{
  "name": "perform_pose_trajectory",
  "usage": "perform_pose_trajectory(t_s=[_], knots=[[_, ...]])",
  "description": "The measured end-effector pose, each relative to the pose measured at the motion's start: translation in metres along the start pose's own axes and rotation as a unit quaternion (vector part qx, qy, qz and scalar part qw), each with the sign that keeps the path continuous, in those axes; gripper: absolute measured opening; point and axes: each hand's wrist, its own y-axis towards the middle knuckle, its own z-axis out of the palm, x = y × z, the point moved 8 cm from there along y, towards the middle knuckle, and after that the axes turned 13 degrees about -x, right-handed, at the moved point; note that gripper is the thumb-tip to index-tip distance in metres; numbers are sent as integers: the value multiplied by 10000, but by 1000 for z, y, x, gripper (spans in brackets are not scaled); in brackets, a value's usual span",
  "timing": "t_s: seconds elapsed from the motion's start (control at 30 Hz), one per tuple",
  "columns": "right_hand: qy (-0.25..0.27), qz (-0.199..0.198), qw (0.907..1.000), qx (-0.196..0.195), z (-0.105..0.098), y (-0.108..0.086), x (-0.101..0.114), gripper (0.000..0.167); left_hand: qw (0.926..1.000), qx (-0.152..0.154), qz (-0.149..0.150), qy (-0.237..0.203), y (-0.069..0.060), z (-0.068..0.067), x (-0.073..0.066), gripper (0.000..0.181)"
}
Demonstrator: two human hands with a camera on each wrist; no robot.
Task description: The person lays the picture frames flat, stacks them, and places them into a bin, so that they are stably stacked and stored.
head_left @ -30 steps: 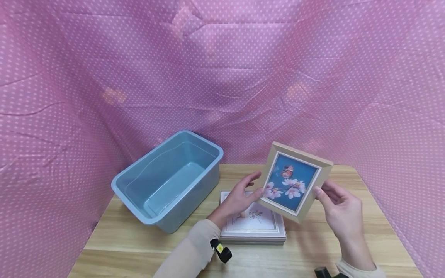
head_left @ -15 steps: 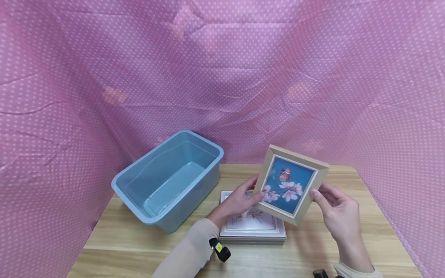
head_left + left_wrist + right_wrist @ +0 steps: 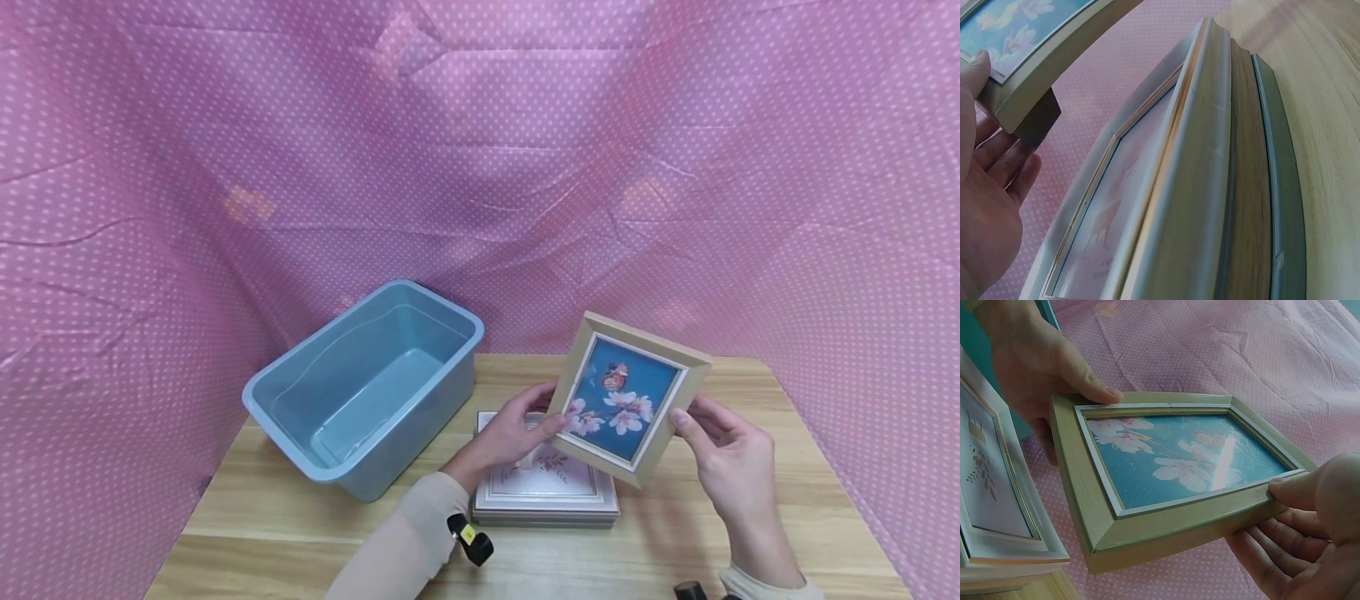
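Note:
Both hands hold a picture frame (image 3: pixel 628 398) up at a tilt, its face toward the head camera. It has a pale wooden border around a blue picture of pink-white blossoms and a butterfly. My left hand (image 3: pixel 510 432) grips the left edge, thumb on the front and fingers behind. On the opposite edge, my right hand (image 3: pixel 735 462) pinches the border, its thumb on the front face. Below the left hand lies a stack of picture frames (image 3: pixel 545 505), partly covered by that hand and the held frame. The top one is white with a plant print; the left wrist view shows wood-coloured and green edges beneath.
A deep blue plastic bin (image 3: pixel 442 417) stands to the left on the wooden table (image 3: pixel 292 533), with bare floor visible inside. Pink dotted cloth (image 3: pixel 480 167) hangs around the back and sides of the table.
Over the first half second the held frame shifted slightly left and down, with both hands following. Since then it has stayed almost still; the bin and stack have not moved.

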Motion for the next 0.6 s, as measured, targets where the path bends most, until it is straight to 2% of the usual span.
perform_pose_trajectory(t_s=[0.13,0.23,0.47,0.6], knots=[[141,159,9997,-71,-1,2,-3,34,9997,21,239,-20,0,-3,-1,60],[247,243,9993,-134,-1,3,-5,35,9998,1,154,-79,0,-5,2,54],[34,31,9999,-119,-2,2,-4,32,9996,26,250,-125,-2,-7,3,45],[-18,65,10000,-72,-1,2,-4,33,9998,130,154,16,-4,-9,8,45]])
